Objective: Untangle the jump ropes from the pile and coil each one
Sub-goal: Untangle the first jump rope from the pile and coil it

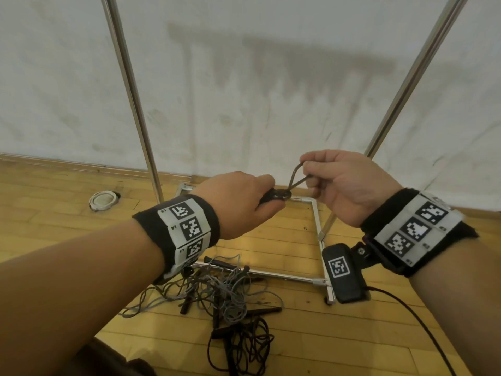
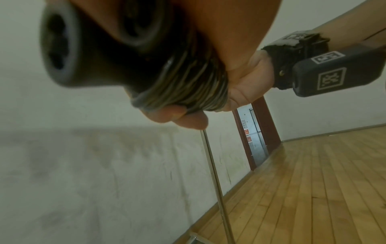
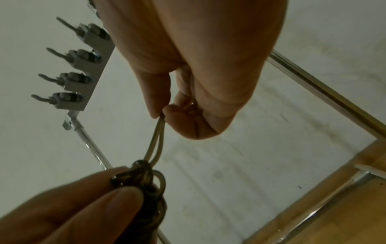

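The left hand [image 1: 238,202] grips a dark, tightly wound jump-rope coil with black handles [image 2: 183,77], held up in front of the white wall. The right hand [image 1: 349,183] pinches a thin grey loop of cord [image 1: 296,177] coming from that coil, apparently its free end. Below, a tangled pile of grey and black ropes [image 1: 227,297] lies on the wooden floor [image 1: 54,229], beside a chrome rack frame [image 1: 317,229].

stained white wall [image 1: 244,77], wood floor [image 1: 54,226], metal rack [image 1: 130,90].
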Action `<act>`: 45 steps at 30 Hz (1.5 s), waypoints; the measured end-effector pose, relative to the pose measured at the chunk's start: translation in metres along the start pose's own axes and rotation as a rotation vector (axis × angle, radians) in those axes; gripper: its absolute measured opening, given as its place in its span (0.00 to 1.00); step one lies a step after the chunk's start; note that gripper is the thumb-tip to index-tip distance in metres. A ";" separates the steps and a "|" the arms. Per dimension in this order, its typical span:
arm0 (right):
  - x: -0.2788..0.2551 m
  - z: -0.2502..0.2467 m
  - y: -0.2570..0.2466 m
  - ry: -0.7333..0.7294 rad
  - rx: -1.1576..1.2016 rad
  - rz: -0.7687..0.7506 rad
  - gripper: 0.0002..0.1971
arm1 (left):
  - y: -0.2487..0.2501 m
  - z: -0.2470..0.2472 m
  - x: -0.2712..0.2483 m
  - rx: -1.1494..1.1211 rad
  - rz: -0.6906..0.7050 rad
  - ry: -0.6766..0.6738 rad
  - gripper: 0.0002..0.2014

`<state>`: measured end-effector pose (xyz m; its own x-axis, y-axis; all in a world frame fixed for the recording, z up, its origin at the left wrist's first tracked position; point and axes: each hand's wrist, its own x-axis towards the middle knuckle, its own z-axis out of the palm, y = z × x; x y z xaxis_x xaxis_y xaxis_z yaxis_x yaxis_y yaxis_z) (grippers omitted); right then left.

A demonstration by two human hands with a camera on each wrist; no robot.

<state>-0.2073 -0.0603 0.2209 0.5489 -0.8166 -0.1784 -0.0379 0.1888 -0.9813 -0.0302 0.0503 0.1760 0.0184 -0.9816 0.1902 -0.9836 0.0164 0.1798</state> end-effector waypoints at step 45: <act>0.006 -0.001 -0.028 0.263 0.220 -0.287 0.06 | 0.008 -0.003 0.006 -1.409 -0.171 -0.303 0.33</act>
<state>-0.2042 -0.0711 0.2476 0.2795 -0.9584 0.0588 0.2795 0.0226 -0.9599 -0.0377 0.0447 0.1818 -0.0987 -0.9895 -0.1053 0.0200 -0.1078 0.9940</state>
